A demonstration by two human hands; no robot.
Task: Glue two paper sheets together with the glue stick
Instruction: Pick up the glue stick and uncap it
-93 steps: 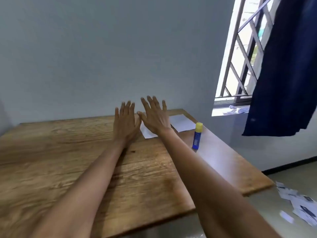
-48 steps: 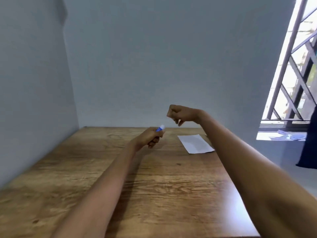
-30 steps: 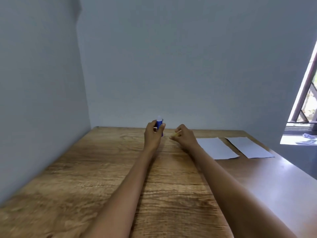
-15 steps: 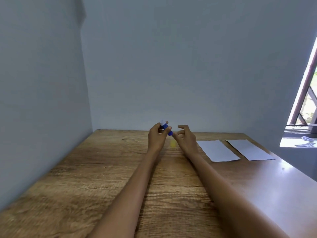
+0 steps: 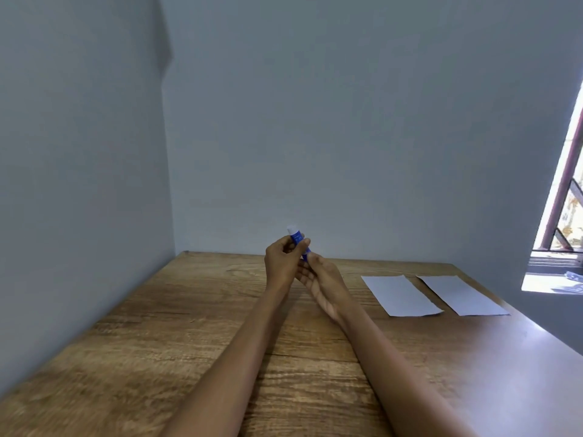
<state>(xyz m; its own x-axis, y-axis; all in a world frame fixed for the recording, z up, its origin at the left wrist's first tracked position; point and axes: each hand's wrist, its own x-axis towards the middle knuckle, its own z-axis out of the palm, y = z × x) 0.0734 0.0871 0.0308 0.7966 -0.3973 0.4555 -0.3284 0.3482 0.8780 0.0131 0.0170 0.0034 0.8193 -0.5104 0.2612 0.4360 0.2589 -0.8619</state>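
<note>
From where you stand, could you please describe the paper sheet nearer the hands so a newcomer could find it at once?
Start at the wooden table and look toward its far right part, near the window. Two white paper sheets lie flat there, side by side and apart. The one you want is the left sheet, closer to the hands; the right sheet lies nearer the window.

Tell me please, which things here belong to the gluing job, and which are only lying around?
Belong to the job:
- glue stick, gripped upright in the left hand, its base at the fingers of the right hand
- near paper sheet, flat on the table
- far paper sheet, beside it, apart

Just lying about:
- small papers on the window sill
</note>
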